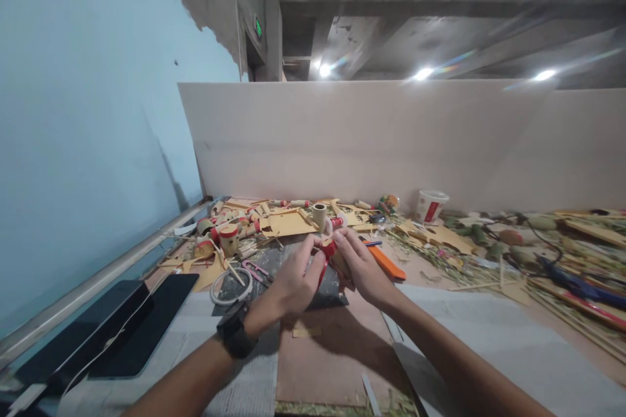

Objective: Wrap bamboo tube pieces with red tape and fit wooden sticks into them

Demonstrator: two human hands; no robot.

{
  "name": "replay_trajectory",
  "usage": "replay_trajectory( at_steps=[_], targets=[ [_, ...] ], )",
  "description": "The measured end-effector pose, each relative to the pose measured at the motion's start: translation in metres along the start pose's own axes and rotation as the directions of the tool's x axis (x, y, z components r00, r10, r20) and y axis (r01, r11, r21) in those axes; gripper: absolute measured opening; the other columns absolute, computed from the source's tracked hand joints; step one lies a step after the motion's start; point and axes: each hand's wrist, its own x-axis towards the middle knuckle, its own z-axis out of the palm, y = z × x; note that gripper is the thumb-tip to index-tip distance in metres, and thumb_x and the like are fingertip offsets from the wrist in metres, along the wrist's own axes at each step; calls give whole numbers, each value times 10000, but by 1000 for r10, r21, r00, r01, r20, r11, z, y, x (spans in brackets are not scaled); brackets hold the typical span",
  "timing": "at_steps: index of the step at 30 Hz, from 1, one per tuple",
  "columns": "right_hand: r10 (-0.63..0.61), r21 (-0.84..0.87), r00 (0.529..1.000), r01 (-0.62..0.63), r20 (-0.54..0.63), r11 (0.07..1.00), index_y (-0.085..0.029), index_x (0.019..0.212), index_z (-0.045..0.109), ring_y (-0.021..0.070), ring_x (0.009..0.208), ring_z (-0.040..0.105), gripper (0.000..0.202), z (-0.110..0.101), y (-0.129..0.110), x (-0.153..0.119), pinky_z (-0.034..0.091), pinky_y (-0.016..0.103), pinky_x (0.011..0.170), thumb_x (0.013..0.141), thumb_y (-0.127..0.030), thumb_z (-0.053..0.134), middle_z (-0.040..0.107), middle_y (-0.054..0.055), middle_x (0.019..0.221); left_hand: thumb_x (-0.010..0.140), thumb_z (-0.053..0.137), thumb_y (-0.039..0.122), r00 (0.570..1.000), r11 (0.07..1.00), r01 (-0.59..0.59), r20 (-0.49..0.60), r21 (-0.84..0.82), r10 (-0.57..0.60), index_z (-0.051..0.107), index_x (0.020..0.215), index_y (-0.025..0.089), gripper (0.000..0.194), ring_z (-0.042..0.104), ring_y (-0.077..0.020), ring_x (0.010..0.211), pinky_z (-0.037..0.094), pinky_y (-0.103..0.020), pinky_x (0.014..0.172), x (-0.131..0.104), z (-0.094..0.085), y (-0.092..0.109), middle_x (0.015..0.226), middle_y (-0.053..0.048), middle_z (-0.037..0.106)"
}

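Observation:
Both of my hands meet over the middle of the table, around a small bamboo piece with a red band point(329, 248). My left hand point(297, 275), with a black watch on its wrist, pinches the piece from the left. From the other side my right hand point(360, 265) curls its fingers over it. Much of the piece is hidden by the fingers. Just beyond the hands are an upright bamboo tube point(319, 216) and a spool of red ribbon point(336, 222). An orange utility knife point(386, 263) lies close to the right hand.
Several red-banded bamboo pieces point(229, 239) lie at the back left. Pink-handled scissors point(255, 270) and a white ring-shaped roll point(231, 286) are beside the left wrist. A dark tablet point(151, 326) lies at left. A paper cup point(432, 206) stands before the white partition point(391, 143).

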Motion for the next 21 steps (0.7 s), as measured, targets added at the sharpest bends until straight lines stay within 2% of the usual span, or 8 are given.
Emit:
replay_trajectory(
  at_steps=[4, 8, 11, 17, 21],
  targets=[
    [23, 42, 999, -24, 38, 999, -264, 984, 398, 70, 347, 304, 424, 2, -4, -1, 428, 173, 314, 914, -674, 479, 400, -135, 479, 1019, 289, 313, 994, 993, -24, -107, 119, 37, 527, 838, 198, 320, 531, -163, 689, 403, -288, 689, 0, 2, -2, 729, -7, 571],
    [65, 97, 995, -73, 80, 993, -270, 986, 418, 78, 342, 312, 412, 1, -6, 0, 404, 173, 283, 903, -664, 505, 407, -129, 484, 997, 399, 336, 983, 971, -150, -76, 186, 166, 579, 847, 190, 277, 576, -170, 765, 423, -287, 729, 2, -8, -2, 813, -34, 624],
    [60, 143, 997, -67, 52, 988, -270, 973, 430, 74, 343, 292, 427, 2, -4, 0, 376, 159, 272, 871, -664, 561, 375, -135, 482, 956, 489, 296, 967, 938, -231, -49, 257, 252, 604, 826, 182, 208, 581, -172, 801, 425, -289, 764, 4, -18, -2, 834, -41, 626],
    [209, 350, 975, -221, 73, 910, -256, 907, 450, 43, 329, 182, 436, 11, -6, -1, 319, 140, 272, 847, -666, 586, 391, -133, 481, 971, 480, 331, 981, 956, -194, 14, 222, 196, 619, 841, 179, 243, 572, -163, 790, 423, -284, 752, 8, -21, -3, 836, -30, 632],
    [320, 439, 927, -374, 195, 817, -219, 757, 461, 30, 346, 112, 434, 10, -12, -2, 272, 124, 269, 875, -628, 544, 362, -116, 483, 962, 437, 275, 973, 944, -228, 11, 239, 232, 608, 861, 170, 225, 553, -171, 798, 422, -294, 761, 7, -18, -5, 843, -40, 603]
  ],
)
